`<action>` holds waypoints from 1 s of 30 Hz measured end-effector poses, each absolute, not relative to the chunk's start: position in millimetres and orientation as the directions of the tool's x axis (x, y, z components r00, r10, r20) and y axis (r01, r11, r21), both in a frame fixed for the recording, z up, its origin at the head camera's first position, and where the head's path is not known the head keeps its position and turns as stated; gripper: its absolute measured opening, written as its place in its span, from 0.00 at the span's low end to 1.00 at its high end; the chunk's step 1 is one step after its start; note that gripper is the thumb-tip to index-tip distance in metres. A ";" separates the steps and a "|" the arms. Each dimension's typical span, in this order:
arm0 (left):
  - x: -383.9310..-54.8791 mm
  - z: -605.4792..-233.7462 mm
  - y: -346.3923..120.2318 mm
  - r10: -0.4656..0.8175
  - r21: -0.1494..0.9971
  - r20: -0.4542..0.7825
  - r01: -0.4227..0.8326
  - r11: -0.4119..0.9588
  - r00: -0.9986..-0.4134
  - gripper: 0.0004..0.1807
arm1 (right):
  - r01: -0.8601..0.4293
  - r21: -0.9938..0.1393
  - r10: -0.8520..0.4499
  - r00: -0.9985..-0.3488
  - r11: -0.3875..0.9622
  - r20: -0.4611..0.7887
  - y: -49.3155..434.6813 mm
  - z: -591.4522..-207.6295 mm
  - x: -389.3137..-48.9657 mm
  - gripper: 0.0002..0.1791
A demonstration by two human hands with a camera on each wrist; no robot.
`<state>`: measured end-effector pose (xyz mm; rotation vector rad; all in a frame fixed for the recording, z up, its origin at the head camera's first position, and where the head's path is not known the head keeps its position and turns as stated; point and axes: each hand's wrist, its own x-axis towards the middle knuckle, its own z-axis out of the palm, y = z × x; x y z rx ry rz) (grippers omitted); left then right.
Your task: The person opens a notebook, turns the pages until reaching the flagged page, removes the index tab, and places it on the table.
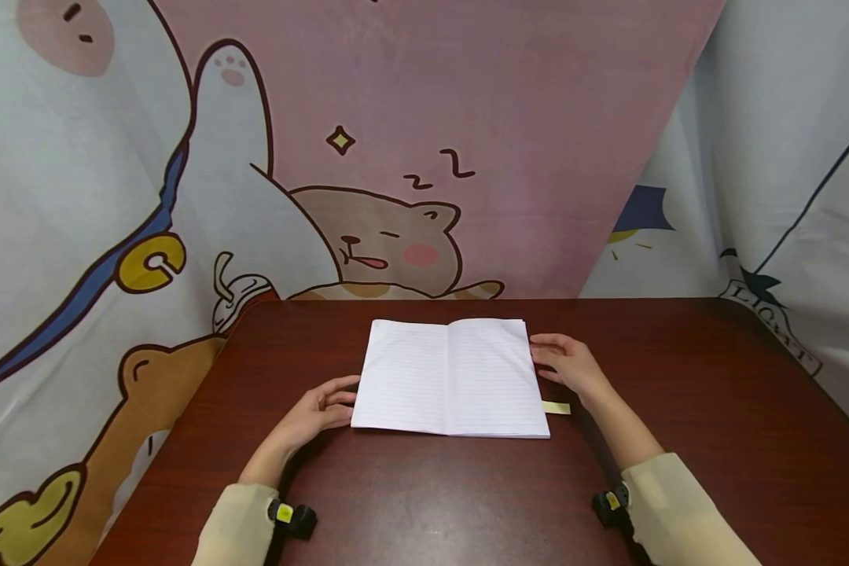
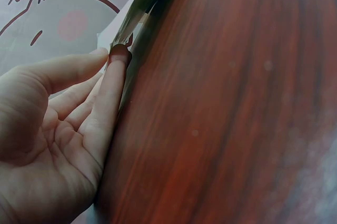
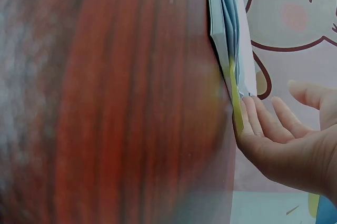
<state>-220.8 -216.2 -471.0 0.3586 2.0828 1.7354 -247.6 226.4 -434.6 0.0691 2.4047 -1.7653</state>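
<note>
An open notebook [image 1: 410,377] with white lined pages lies on the brown table. From its right edge sticks out a pale yellow paper strip [image 1: 556,408]. My left hand [image 1: 316,413] is at the lower left edge; the left wrist view shows the thumb above and a finger beneath, pinching the notebook's edge [image 2: 129,23]. At the right edge, my right hand [image 1: 569,363] has its fingers against the side of the pages. The right wrist view shows its thumb raised apart from the notebook [image 3: 226,18], and the strip [image 3: 236,97] beside the fingers.
The glossy wooden table [image 1: 439,503] reaches back to a cartoon-printed cloth [image 1: 523,157]. More printed cloth [image 1: 806,196] hangs along the right side. Black wrist cameras are strapped at both cuffs.
</note>
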 end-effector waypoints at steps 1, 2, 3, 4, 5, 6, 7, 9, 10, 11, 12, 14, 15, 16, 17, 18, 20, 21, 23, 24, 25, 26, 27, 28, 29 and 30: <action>-220.6 -470.8 -216.1 0.442 0.979 -0.142 -0.059 0.196 -0.886 0.34 | 0.127 -0.946 -0.054 -0.987 0.298 -0.150 226.6 -434.4 -247.3 0.26; -220.5 -470.6 -216.0 0.442 0.979 -0.142 -0.059 0.196 -0.886 0.34 | 0.124 -0.948 -0.052 -0.988 0.294 -0.146 226.8 -434.2 -247.1 0.26; -220.3 -470.2 -215.8 0.442 0.979 -0.142 -0.059 0.195 -0.886 0.34 | 0.122 -0.949 -0.049 -0.989 0.291 -0.142 226.9 -434.0 -246.9 0.26; -220.0 -470.0 -215.7 0.441 0.979 -0.142 -0.060 0.194 -0.886 0.34 | 0.120 -0.950 -0.044 -0.989 0.289 -0.138 226.9 -433.9 -246.8 0.26; -219.9 -469.8 -215.6 0.442 0.979 -0.142 -0.060 0.193 -0.886 0.34 | 0.118 -0.951 -0.037 -0.990 0.287 -0.135 226.8 -433.8 -246.7 0.27; -219.8 -469.6 -215.5 0.442 0.980 -0.141 -0.061 0.192 -0.886 0.34 | 0.117 -0.951 -0.030 -0.991 0.287 -0.131 226.6 -433.8 -246.7 0.27; -219.7 -469.6 -215.5 0.442 0.980 -0.141 -0.060 0.192 -0.886 0.34 | 0.117 -0.951 -0.023 -0.991 0.286 -0.129 226.4 -433.8 -246.7 0.27; -219.7 -469.5 -215.5 0.443 0.980 -0.141 -0.061 0.190 -0.885 0.34 | 0.121 -0.953 -0.009 -0.992 0.279 -0.128 225.9 -433.4 -246.6 0.27; -219.8 -469.6 -215.5 0.443 0.980 -0.142 -0.061 0.191 -0.885 0.34 | 0.121 -0.954 -0.004 -0.992 0.275 -0.127 225.8 -433.2 -246.4 0.28; -219.9 -469.6 -215.6 0.443 0.980 -0.143 -0.062 0.191 -0.885 0.34 | 0.121 -0.955 -0.002 -0.992 0.270 -0.126 225.8 -432.8 -246.1 0.28; -219.8 -469.6 -215.5 0.443 0.979 -0.143 -0.063 0.192 -0.885 0.34 | 0.120 -0.957 0.000 -0.992 0.264 -0.124 225.8 -432.5 -245.8 0.28; -219.6 -469.3 -215.4 0.441 0.979 -0.146 -0.064 0.195 -0.885 0.34 | 0.117 -0.959 0.004 -0.993 0.256 -0.120 225.8 -431.7 -245.3 0.28; -219.6 -469.2 -215.3 0.440 0.978 -0.148 -0.065 0.197 -0.886 0.34 | 0.116 -0.961 0.006 -0.993 0.253 -0.118 225.7 -431.4 -245.2 0.28; -219.5 -469.2 -215.3 0.440 0.978 -0.148 -0.065 0.199 -0.886 0.34 | 0.115 -0.961 0.007 -0.993 0.251 -0.116 225.8 -431.3 -245.2 0.28; -219.5 -469.1 -215.2 0.439 0.978 -0.149 -0.065 0.199 -0.886 0.34 | 0.115 -0.962 0.010 -0.993 0.248 -0.116 225.8 -431.3 -245.2 0.28; -219.5 -469.2 -215.2 0.439 0.977 -0.148 -0.064 0.201 -0.886 0.34 | 0.113 -0.963 0.011 -0.993 0.246 -0.114 225.7 -431.3 -245.2 0.28; -219.7 -469.2 -215.2 0.439 0.977 -0.147 -0.063 0.201 -0.886 0.34 | 0.116 -0.964 0.015 -0.993 0.241 -0.116 225.8 -431.9 -245.6 0.28; -219.8 -469.3 -215.3 0.438 0.977 -0.146 -0.062 0.202 -0.887 0.34 | 0.117 -0.964 0.017 -0.993 0.238 -0.116 225.8 -432.1 -245.6 0.27; -219.9 -469.3 -215.7 0.440 0.978 -0.142 -0.057 0.202 -0.887 0.34 | 0.117 -0.964 0.019 -0.993 0.239 -0.116 226.1 -432.5 -245.6 0.27; -220.0 -469.3 -215.9 0.442 0.978 -0.139 -0.053 0.203 -0.886 0.34 | 0.116 -0.963 0.020 -0.993 0.243 -0.114 226.2 -432.7 -245.6 0.27; -220.1 -469.4 -216.3 0.442 0.978 -0.138 -0.050 0.203 -0.886 0.34 | 0.116 -0.963 0.023 -0.993 0.245 -0.114 226.3 -432.9 -245.6 0.27; -220.1 -469.6 -216.6 0.446 0.978 -0.133 -0.045 0.204 -0.885 0.34 | 0.115 -0.962 0.024 -0.993 0.248 -0.113 226.2 -432.7 -245.3 0.27; -220.1 -469.6 -216.7 0.446 0.978 -0.132 -0.044 0.203 -0.885 0.34 | 0.115 -0.962 0.025 -0.993 0.249 -0.112 226.1 -432.8 -245.3 0.27; -220.2 -469.7 -216.8 0.447 0.978 -0.131 -0.042 0.203 -0.885 0.34 | 0.115 -0.961 0.026 -0.993 0.250 -0.112 226.0 -432.8 -245.4 0.27; -220.1 -469.7 -216.7 0.444 0.978 -0.132 -0.045 0.202 -0.886 0.34 | 0.115 -0.961 0.026 -0.993 0.252 -0.112 225.8 -432.7 -245.4 0.26; -220.2 -469.9 -216.7 0.447 0.978 -0.132 -0.043 0.204 -0.885 0.34 | 0.116 -0.961 0.027 -0.993 0.250 -0.113 225.5 -432.5 -245.4 0.26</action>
